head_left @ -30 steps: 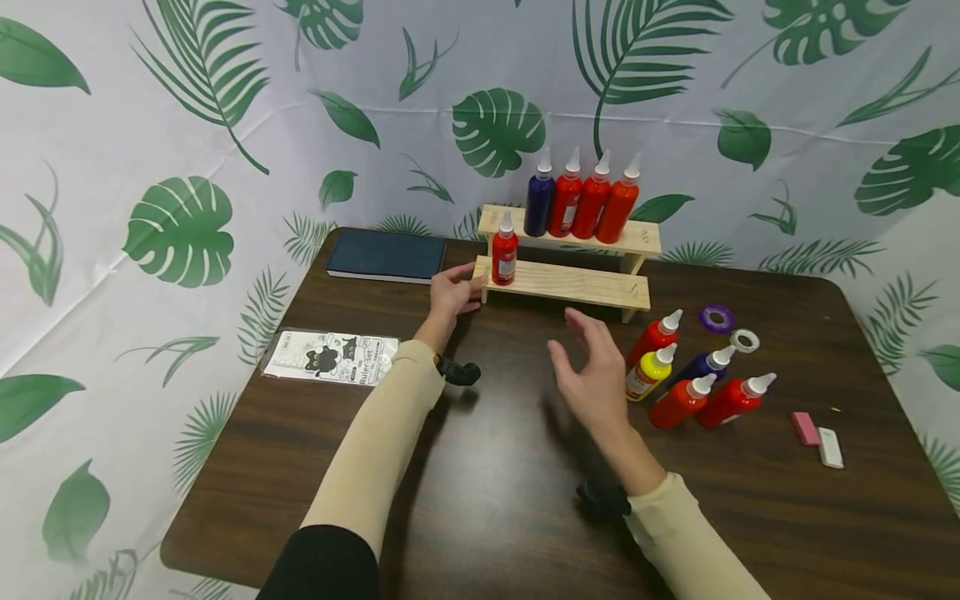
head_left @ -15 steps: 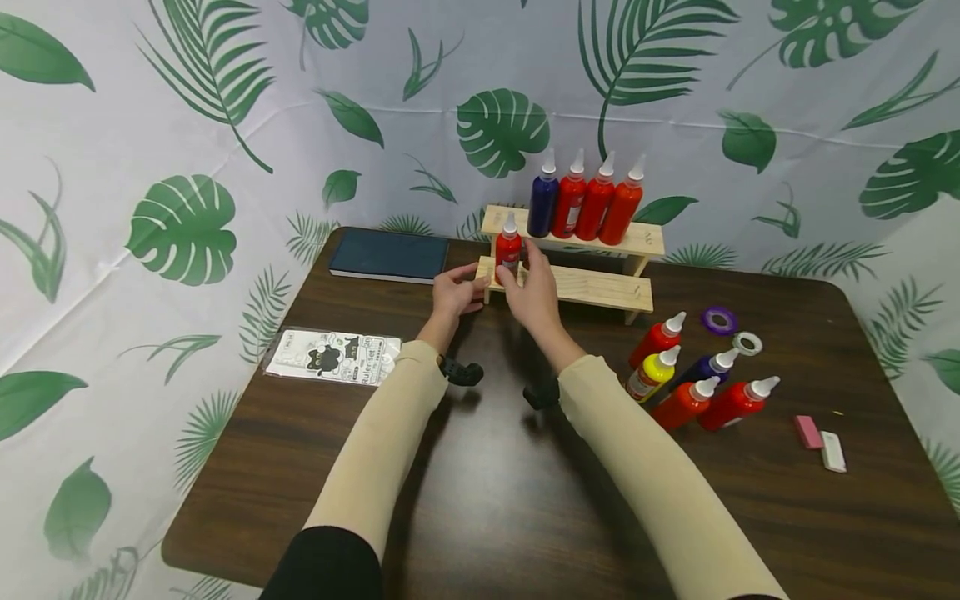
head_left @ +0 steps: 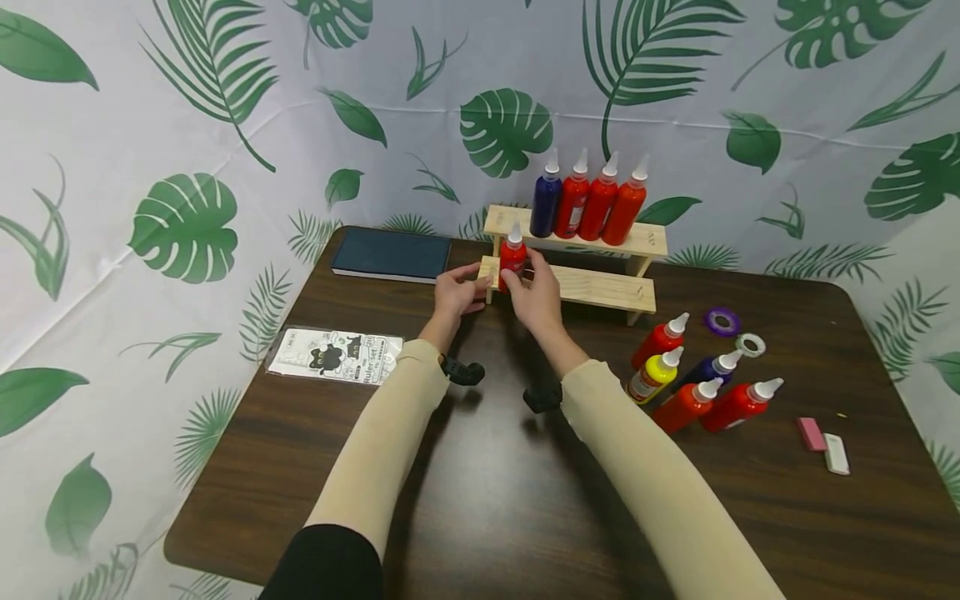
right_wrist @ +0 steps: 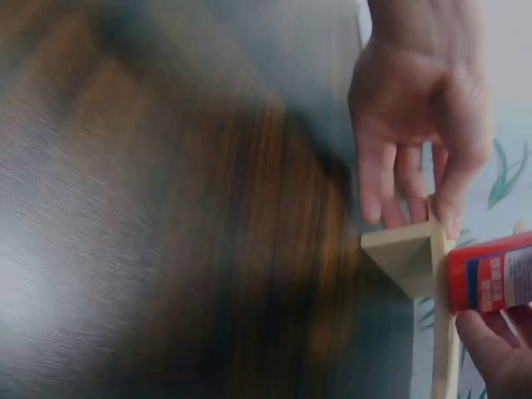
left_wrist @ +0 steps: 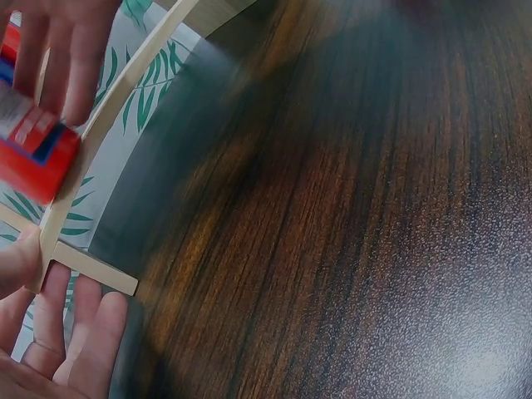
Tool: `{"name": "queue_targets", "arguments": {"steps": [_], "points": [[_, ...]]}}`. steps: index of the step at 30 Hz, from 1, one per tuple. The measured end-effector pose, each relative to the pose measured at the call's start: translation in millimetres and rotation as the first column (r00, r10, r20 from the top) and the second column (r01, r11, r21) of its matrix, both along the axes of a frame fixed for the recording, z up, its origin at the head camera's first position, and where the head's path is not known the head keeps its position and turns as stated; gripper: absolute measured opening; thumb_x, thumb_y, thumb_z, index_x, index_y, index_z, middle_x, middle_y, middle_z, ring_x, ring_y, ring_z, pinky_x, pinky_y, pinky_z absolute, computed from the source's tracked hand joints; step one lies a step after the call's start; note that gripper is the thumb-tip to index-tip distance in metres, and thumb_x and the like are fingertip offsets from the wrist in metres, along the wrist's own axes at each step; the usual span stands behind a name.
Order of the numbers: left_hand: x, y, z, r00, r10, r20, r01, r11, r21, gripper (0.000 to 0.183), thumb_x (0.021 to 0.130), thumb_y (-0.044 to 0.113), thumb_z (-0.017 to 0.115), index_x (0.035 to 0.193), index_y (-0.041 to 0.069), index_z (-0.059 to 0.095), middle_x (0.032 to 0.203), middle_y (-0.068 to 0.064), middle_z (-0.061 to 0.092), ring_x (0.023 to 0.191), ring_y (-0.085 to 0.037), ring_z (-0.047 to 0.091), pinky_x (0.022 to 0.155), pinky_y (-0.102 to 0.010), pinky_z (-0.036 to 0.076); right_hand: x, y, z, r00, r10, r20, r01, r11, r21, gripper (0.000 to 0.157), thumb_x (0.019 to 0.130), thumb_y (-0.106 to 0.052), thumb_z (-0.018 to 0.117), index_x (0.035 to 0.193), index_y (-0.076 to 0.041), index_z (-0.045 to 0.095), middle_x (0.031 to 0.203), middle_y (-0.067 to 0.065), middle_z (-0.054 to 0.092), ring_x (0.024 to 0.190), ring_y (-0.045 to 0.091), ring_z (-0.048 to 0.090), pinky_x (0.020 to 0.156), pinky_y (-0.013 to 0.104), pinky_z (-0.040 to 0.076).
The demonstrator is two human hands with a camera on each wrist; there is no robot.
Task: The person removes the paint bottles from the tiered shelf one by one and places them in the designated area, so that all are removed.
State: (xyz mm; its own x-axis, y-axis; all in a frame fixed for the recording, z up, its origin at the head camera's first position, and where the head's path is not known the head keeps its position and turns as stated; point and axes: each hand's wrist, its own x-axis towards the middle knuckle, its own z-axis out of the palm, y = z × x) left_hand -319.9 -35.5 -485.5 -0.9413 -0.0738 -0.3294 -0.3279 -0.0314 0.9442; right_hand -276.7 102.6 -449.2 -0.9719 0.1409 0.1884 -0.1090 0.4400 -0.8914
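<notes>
A two-step wooden rack (head_left: 600, 286) stands at the back of the table. My left hand (head_left: 454, 300) holds the left end of its lower step, thumb on top and fingers below, as the left wrist view shows. On that step, near the left end, a red squeeze bottle (head_left: 512, 260) with a white nozzle stands upright. My right hand (head_left: 538, 296) grips this bottle from the right, thumb in front; in the right wrist view its base meets the board. On the upper step stand a dark blue bottle (head_left: 546, 204) and several red bottles (head_left: 600, 208).
Right of the rack, more bottles stand on the table, among them a yellow bottle (head_left: 652, 377). Beyond them lie a purple tape roll (head_left: 722, 322), a white tape roll (head_left: 750, 345) and two erasers (head_left: 812, 434). At left are a dark book (head_left: 392, 253) and a ruler-set packet (head_left: 333, 356).
My right hand has moved left and forward from above the table and taken hold of the red bottle. The bottle has shifted slightly toward me. My left hand keeps its place on the rack.
</notes>
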Motion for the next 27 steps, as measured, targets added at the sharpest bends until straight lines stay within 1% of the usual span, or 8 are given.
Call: {"name": "queue_targets", "arguments": {"steps": [4, 7, 11, 14, 16, 19, 22, 27], "points": [[0.0, 1.7, 0.1, 1.0, 0.0, -0.01, 0.0, 1.0, 0.002, 0.039, 0.083, 0.016, 0.076, 0.121, 0.016, 0.067, 0.103, -0.011, 0.068, 0.094, -0.029, 0.069, 0.067, -0.033, 0.059, 22.1, 10.3, -1.3, 1.0, 0.009, -0.009, -0.009, 0.998, -0.06, 0.049, 0.092, -0.018, 0.065, 0.137, -0.006, 0.048, 0.128, 0.015, 0.057, 0.115, 0.028, 0.057, 0.097, 0.038, 0.049], [0.2, 2.3, 0.0, 1.0, -0.003, -0.019, 0.003, 1.0, 0.0, 0.04, 0.083, 0.015, 0.076, 0.123, 0.015, 0.067, 0.102, -0.011, 0.069, 0.093, -0.029, 0.069, 0.068, -0.034, 0.059, 43.3, 22.3, -2.8, 1.0, 0.016, -0.021, -0.018, 0.997, -0.071, 0.049, 0.091, -0.018, 0.066, 0.136, -0.007, 0.049, 0.128, 0.013, 0.058, 0.115, 0.027, 0.056, 0.095, 0.039, 0.05], [0.3, 2.7, -0.5, 1.0, 0.001, -0.023, -0.001, 1.0, -0.011, 0.042, 0.083, 0.015, 0.076, 0.124, 0.016, 0.066, 0.101, -0.009, 0.07, 0.089, -0.027, 0.07, 0.068, -0.035, 0.06, 76.0, 42.5, -4.9, 0.999, 0.042, -0.023, -0.044, 0.995, -0.089, 0.049, 0.09, -0.017, 0.068, 0.134, -0.007, 0.051, 0.127, 0.012, 0.057, 0.117, 0.026, 0.055, 0.094, 0.041, 0.051], [0.2, 2.3, -1.2, 1.0, 0.003, -0.025, -0.004, 1.0, -0.018, 0.042, 0.083, 0.015, 0.076, 0.124, 0.016, 0.066, 0.1, -0.009, 0.07, 0.087, -0.026, 0.07, 0.068, -0.035, 0.06, 105.3, 59.0, -7.1, 0.998, 0.059, 0.013, -0.058, 0.993, -0.101, 0.052, 0.089, -0.02, 0.069, 0.136, -0.009, 0.05, 0.13, 0.011, 0.056, 0.12, 0.026, 0.053, 0.095, 0.04, 0.05], [0.2, 2.0, -2.0, 1.0, 0.001, -0.028, -0.002, 1.0, -0.018, 0.043, 0.083, 0.015, 0.076, 0.125, 0.016, 0.066, 0.1, -0.01, 0.069, 0.088, -0.026, 0.07, 0.068, -0.035, 0.06, 126.2, 70.2, -8.8, 0.997, 0.063, 0.05, -0.058, 0.993, -0.1, 0.053, 0.089, -0.023, 0.069, 0.137, -0.01, 0.049, 0.132, 0.01, 0.055, 0.121, 0.026, 0.053, 0.094, 0.037, 0.05], [0.2, 1.3, -3.0, 0.999, -0.005, -0.039, 0.005, 1.0, -0.014, 0.042, 0.083, 0.015, 0.076, 0.124, 0.015, 0.066, 0.101, -0.01, 0.069, 0.091, -0.027, 0.07, 0.069, -0.035, 0.059, 157.6, 87.0, -12.7, 0.993, 0.057, 0.106, -0.049, 0.995, -0.082, 0.053, 0.09, -0.025, 0.068, 0.137, -0.012, 0.048, 0.134, 0.008, 0.054, 0.122, 0.026, 0.052, 0.091, 0.025, 0.05], [0.3, 0.7, -3.2, 0.999, -0.004, -0.044, 0.003, 1.0, -0.009, 0.04, 0.083, 0.015, 0.076, 0.122, 0.016, 0.067, 0.101, -0.01, 0.069, 0.092, -0.028, 0.07, 0.068, -0.034, 0.06, 187.5, 103.4, -19.1, 0.992, 0.038, 0.122, -0.031, 0.998, -0.063, 0.051, 0.09, -0.022, 0.068, 0.136, -0.012, 0.049, 0.133, 0.008, 0.055, 0.12, 0.023, 0.053, 0.087, 0.015, 0.049], [-0.3, 0.9, -1.7, 1.0, -0.007, -0.028, 0.007, 1.0, -0.001, 0.041, 0.083, 0.016, 0.076, 0.122, 0.017, 0.067, 0.099, -0.009, 0.069, 0.092, -0.028, 0.069, 0.068, -0.034, 0.06, 231.6, 128.2, -31.8, 0.992, -0.083, 0.09, 0.084, 0.996, -0.007, 0.047, 0.088, -0.01, 0.07, 0.131, -0.007, 0.053, 0.124, 0.001, 0.058, 0.108, 0.004, 0.057, 0.083, 0.01, 0.048]]}}
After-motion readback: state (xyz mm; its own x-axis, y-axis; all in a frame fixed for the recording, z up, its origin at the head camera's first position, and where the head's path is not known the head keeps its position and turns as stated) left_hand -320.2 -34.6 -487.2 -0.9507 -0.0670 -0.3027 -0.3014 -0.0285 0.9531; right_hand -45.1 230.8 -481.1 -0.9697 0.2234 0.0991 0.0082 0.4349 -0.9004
